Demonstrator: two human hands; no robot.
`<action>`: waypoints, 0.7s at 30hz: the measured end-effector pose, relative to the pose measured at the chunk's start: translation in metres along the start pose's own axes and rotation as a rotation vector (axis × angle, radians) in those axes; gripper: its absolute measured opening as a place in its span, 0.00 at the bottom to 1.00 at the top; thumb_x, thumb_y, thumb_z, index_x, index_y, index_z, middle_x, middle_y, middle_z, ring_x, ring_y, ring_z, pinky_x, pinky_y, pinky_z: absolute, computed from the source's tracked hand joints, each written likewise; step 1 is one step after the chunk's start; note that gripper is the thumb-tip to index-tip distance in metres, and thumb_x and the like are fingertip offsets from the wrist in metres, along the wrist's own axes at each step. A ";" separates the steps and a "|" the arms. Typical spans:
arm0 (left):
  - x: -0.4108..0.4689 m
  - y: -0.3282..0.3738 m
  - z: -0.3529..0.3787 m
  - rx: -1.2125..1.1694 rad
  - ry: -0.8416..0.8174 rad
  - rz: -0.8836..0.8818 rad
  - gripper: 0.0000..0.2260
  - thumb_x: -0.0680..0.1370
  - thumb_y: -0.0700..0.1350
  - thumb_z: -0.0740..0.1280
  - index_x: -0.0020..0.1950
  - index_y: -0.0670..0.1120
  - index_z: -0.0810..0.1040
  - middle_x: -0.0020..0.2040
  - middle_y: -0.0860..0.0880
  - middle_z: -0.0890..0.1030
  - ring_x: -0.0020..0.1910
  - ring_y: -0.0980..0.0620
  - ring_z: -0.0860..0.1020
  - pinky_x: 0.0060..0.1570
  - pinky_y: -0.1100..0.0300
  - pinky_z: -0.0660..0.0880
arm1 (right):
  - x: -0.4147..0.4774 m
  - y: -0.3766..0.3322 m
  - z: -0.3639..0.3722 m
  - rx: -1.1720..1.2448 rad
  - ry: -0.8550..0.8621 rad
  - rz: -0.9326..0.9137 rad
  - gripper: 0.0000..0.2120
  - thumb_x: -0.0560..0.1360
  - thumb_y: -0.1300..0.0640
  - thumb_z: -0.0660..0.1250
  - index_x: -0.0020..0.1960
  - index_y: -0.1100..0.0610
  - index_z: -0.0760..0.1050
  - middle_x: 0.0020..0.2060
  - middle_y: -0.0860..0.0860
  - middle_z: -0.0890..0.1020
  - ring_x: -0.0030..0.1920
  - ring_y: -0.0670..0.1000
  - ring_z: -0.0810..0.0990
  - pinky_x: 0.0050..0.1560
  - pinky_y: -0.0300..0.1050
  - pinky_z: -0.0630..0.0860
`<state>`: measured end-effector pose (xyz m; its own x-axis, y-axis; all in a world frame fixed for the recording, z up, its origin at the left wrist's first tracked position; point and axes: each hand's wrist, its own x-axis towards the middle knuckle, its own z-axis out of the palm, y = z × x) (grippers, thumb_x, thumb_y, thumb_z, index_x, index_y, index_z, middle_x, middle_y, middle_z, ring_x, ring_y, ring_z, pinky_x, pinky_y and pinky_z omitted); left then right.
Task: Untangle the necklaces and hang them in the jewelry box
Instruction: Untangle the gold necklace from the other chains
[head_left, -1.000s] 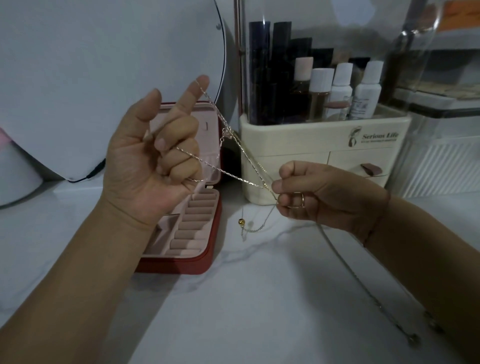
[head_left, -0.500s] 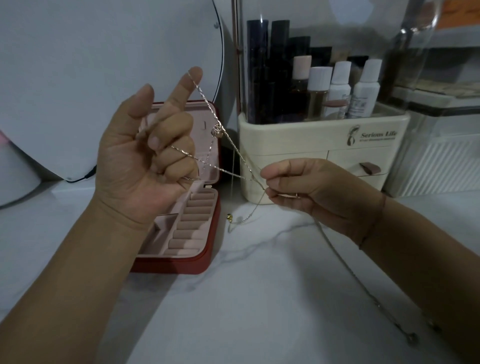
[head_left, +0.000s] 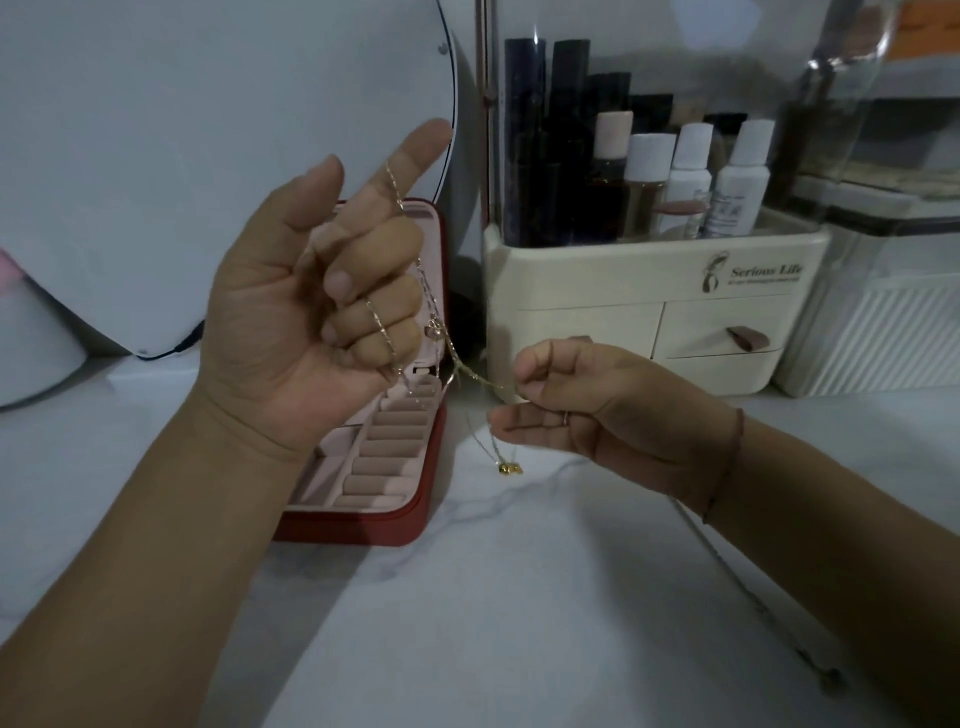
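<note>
We hold the thin tangled gold chain necklaces (head_left: 457, 366) strung between our hands: left hand (head_left: 311, 322) raised, curled fingers hooking them, right hand (head_left: 587, 410) pinching them lower, beside the open red pink-lined jewelry box (head_left: 363, 527) on the white marble desk (head_left: 519, 623).

1. Right hand (head_left: 597, 410) coming up: one slim band ring (head_left: 566, 418) sits on a finger.
2. At that wrist, a thin dark cord bracelet (head_left: 730, 457) loops round, a single strand.
3. Left hand (head_left: 306, 322) now: short, plain, neatly trimmed nails on show.
</note>
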<state>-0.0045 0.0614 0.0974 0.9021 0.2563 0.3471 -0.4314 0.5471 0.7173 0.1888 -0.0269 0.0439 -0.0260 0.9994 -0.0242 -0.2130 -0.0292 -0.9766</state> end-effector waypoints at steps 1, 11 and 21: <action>0.001 -0.001 0.000 0.014 -0.002 -0.001 0.28 0.79 0.43 0.61 0.77 0.44 0.55 0.31 0.48 0.63 0.25 0.54 0.56 0.24 0.62 0.49 | 0.000 0.001 0.001 -0.013 -0.009 -0.001 0.09 0.79 0.71 0.57 0.46 0.60 0.73 0.36 0.53 0.78 0.42 0.54 0.84 0.53 0.50 0.80; 0.005 -0.016 0.001 0.168 -0.004 0.005 0.29 0.77 0.47 0.63 0.77 0.45 0.57 0.29 0.51 0.62 0.24 0.56 0.58 0.24 0.63 0.56 | 0.003 0.006 0.003 -0.335 -0.061 -0.035 0.12 0.78 0.69 0.59 0.49 0.56 0.78 0.42 0.54 0.79 0.45 0.48 0.80 0.57 0.43 0.78; 0.010 -0.026 0.001 0.195 0.007 -0.006 0.29 0.76 0.49 0.65 0.75 0.44 0.63 0.28 0.52 0.70 0.23 0.57 0.57 0.24 0.63 0.54 | 0.002 0.014 0.010 -0.431 -0.322 -0.083 0.10 0.70 0.62 0.69 0.46 0.49 0.83 0.47 0.49 0.84 0.50 0.48 0.79 0.53 0.44 0.75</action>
<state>0.0156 0.0487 0.0828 0.9044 0.2593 0.3388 -0.4184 0.3836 0.8233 0.1756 -0.0253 0.0324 -0.3389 0.9391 0.0569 0.1913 0.1280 -0.9731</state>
